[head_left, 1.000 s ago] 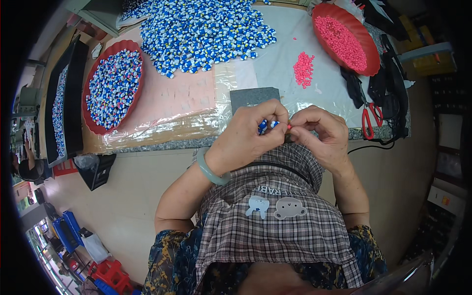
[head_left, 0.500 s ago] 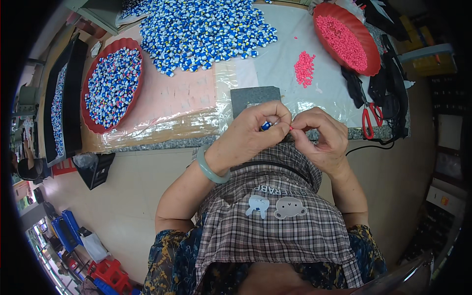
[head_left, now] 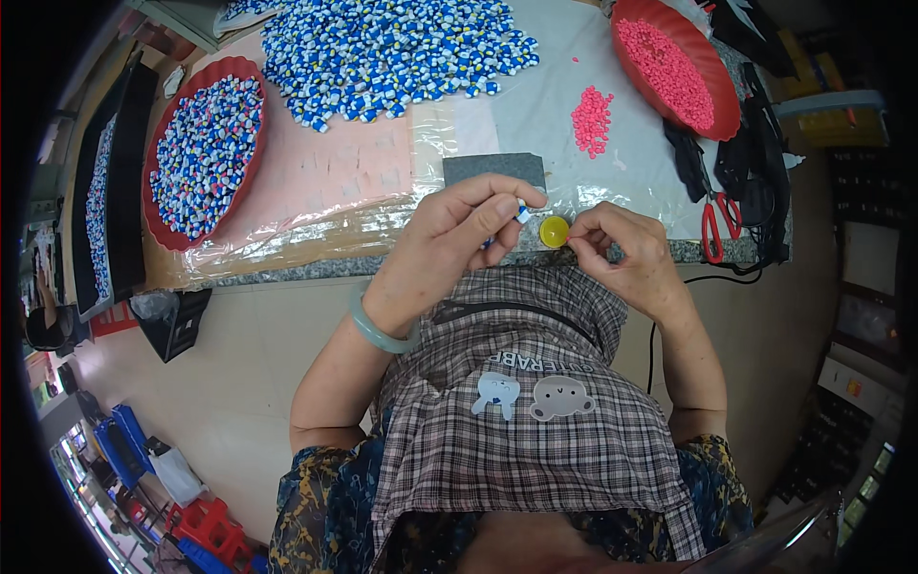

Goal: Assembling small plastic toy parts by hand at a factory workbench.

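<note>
Small blue-and-white pieces (head_left: 522,212) sit in my left hand (head_left: 449,230), its thumb and fingers closed around them above the table's front edge. To the right, my right hand (head_left: 626,251) pinches a tiny pink piece (head_left: 571,238) between thumb and fingertips. Right beside those fingertips stands a small round yellow dish (head_left: 554,231); what is inside is too small to make out. Behind my left hand lies a dark grey mat (head_left: 492,169). A loose cluster of pink pieces (head_left: 592,122) is spread on the table farther back.
A big heap of blue-and-white pieces (head_left: 402,57) covers the back of the table. One red bowl (head_left: 251,143) at left holds similar pieces; another red bowl (head_left: 732,100) at right holds pink ones. Red-handled scissors (head_left: 710,230) and black cables lie at the right edge.
My hands have drawn apart from where their fingertips met. The left went leftward with its blue-and-white pieces; the right is by the yellow dish, which now shows between them.
</note>
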The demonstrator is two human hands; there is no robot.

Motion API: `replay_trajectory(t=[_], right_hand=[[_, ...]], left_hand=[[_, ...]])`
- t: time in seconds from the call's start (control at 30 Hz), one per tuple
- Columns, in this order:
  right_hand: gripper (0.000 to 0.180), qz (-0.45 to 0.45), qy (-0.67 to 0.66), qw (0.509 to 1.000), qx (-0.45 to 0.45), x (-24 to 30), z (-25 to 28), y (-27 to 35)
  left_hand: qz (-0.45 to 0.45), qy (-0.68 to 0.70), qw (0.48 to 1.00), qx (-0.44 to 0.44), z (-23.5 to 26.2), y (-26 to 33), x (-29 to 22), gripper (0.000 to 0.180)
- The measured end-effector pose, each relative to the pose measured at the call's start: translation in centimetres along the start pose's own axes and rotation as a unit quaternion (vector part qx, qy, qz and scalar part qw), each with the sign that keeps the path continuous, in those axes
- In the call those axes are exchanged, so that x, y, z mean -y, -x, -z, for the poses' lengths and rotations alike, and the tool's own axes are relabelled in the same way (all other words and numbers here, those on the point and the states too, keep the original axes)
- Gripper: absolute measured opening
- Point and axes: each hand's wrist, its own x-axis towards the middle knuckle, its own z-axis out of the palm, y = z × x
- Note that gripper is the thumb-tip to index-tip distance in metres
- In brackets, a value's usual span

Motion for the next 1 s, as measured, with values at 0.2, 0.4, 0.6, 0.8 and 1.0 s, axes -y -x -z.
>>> replay_trajectory(t=[0.2, 0.4, 0.6, 0.8, 1.0], right_hand=[[0.013, 0.009, 0.039, 0.999, 0.000, 0.1, -0.1, -0.2], [0.015, 0.043, 0.090, 0.995, 0.014, 0.3, -0.1, -0.5], [0.015, 0.079, 0.137, 0.987, 0.021, 0.6, 0.1, -0.8], [0.016, -0.038, -0.020, 0.999, -0.029, 1.0, 0.7, -0.3], [0.012, -0.064, -0.181, 0.976, -0.100, 2.6, -0.8, -0.3]], left_hand=[[-0.012, -0.042, 0.999, 0.011, 0.3, 0.4, 0.0, 0.027], [-0.006, -0.047, 0.999, -0.002, 0.3, 0.6, 0.2, 0.027], [-0.050, -0.113, 0.992, -0.028, 0.1, 0.7, 0.3, 0.026], [-0.105, -0.178, 0.977, -0.052, -0.4, 0.2, 1.1, 0.025], [-0.115, -0.195, 0.971, -0.082, -1.8, 0.1, 1.2, 0.026]])
